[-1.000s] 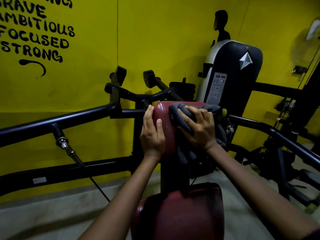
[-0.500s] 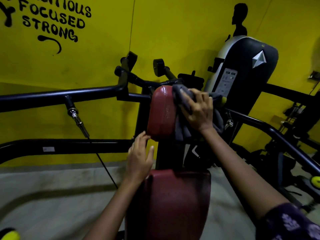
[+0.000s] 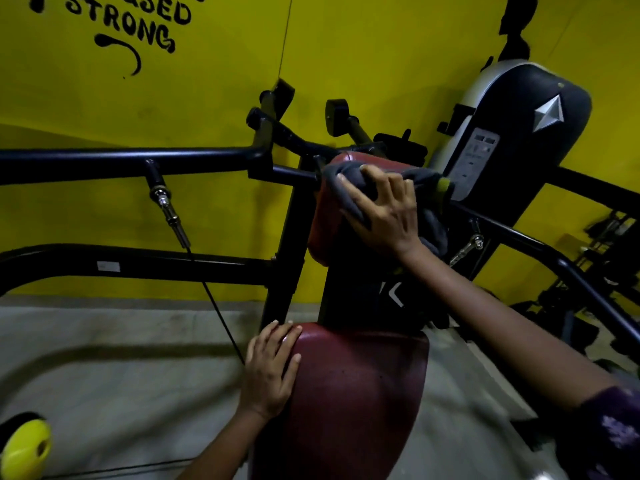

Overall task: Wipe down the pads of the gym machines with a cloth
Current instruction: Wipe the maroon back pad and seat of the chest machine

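A dark red chest pad point(image 3: 320, 223) stands upright on the black machine frame. Over its top lies a grey cloth point(image 3: 420, 188), and my right hand point(image 3: 384, 211) grips that cloth against the pad's upper face, fingers curled into the fabric. Below it sits the dark red seat pad point(image 3: 360, 393). On the seat's left front corner my left hand point(image 3: 270, 370) rests flat with its fingers straight, holding nothing.
Black frame bars point(image 3: 131, 157) run left and right of the pads, with a selector pin point(image 3: 166, 209) hanging at left. A black and white weight-stack cover point(image 3: 519, 133) stands behind on the right. A yellow wall is close behind, and a yellow knob point(image 3: 26, 445) shows at bottom left.
My left hand has dropped from the chest pad's left side down onto the seat pad's corner. My right hand with the cloth has slid across the top of the chest pad.
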